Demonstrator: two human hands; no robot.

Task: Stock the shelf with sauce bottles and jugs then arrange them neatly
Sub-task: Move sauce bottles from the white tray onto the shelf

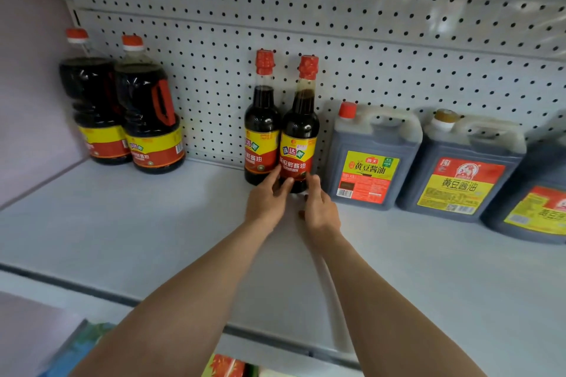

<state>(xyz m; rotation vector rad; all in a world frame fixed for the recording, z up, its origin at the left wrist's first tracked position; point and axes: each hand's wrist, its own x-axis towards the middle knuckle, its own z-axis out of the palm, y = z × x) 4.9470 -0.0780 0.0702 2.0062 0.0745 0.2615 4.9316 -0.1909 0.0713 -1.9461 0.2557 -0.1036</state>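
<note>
Your left grip (267, 199) and right grip (318, 208) meet at the base of one slim soy sauce bottle (298, 138), which stands upright on the white shelf (153, 223) close to the pegboard back panel (337, 24). The left grip's thumb and fingers curl round the bottle's lower left side, over the bottom edge of its red and yellow label. The right grip's fingers press against the lower right side of the same bottle; how far they wrap behind it cannot be told.

Touching the held bottle, just left of your left grip, a second slim bottle (262, 119) of the same brand stands upright with a matching red cap.

Just right of your right grip stands a squat grey jug with a red cap (372, 156). Beyond it, further right, come a jug with a brown cap (459, 168) and a third jug (533, 208) cut off by the frame edge.

Well to the left of your left grip, two large round handled bottles (122, 107) with orange caps stand side by side at the shelf's end, touching each other.

Below your forearms, at the lower frame edge, some colourful packaging (226, 366) shows, too little to identify.
</note>
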